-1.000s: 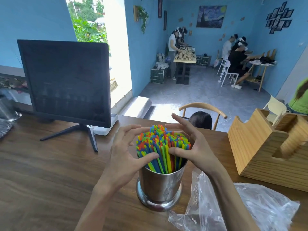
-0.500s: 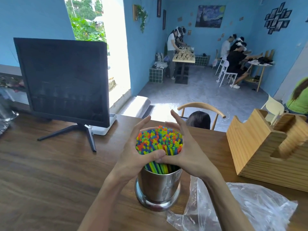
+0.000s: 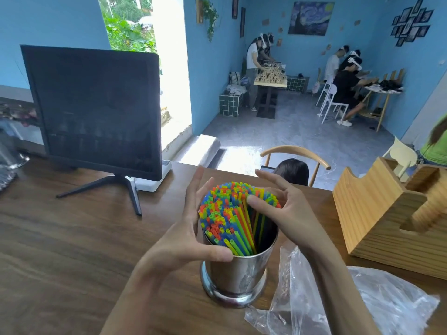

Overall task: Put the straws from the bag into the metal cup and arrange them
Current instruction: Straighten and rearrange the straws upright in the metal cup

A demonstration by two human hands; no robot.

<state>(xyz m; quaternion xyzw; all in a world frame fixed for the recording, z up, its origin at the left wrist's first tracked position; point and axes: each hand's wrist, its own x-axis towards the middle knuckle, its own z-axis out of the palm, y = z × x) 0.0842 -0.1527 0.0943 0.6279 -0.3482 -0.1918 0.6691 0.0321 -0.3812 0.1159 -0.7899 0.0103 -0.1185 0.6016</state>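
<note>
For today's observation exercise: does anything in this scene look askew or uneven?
Yes. The straws lean left in the cup, leaving a dark gap on its right side. The left hand and right hand cradle them.

one metal cup [image 3: 238, 274], one bag [image 3: 338, 308], two hands [image 3: 183, 240]

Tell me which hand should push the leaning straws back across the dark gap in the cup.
Probably the left hand. It cups the side that the straws lean toward, so it can press them across. The right hand sits over the gap inside the metal cup.
</note>
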